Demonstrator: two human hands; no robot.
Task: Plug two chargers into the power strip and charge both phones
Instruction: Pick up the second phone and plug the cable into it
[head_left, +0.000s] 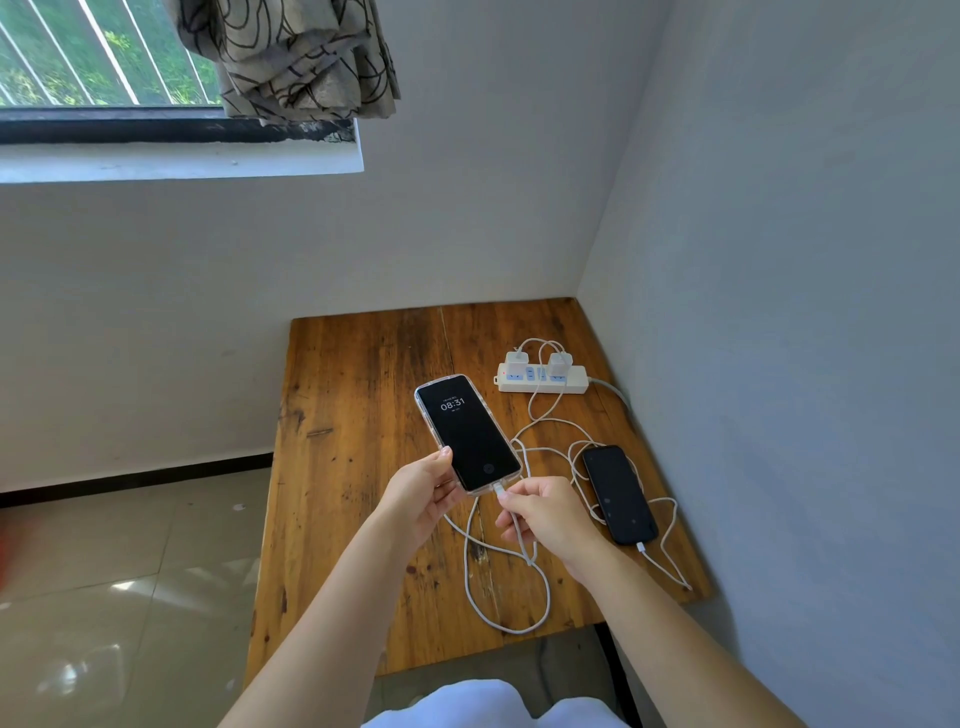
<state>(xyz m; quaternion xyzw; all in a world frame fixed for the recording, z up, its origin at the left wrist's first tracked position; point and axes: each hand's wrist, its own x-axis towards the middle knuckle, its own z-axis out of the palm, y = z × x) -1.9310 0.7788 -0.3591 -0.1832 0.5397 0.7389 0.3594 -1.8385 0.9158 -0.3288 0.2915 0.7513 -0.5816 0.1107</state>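
My left hand (422, 493) holds a phone in a clear case (465, 434) above the wooden table (358, 426); its screen is lit and reads 08:31. My right hand (545, 514) pinches the plug of a white cable (511, 618) at the phone's bottom edge. A second, dark phone (618, 493) lies flat on the table to the right with a white cable plugged into its near end. A white power strip (543, 378) sits at the back right with two white chargers (537, 359) plugged into it.
White walls close the table in at the back and right. Loose cable loops lie across the table's right half and near its front edge. The strip's grey cord (613, 389) runs off to the right. Tiled floor lies to the left; a window with a curtain is above.
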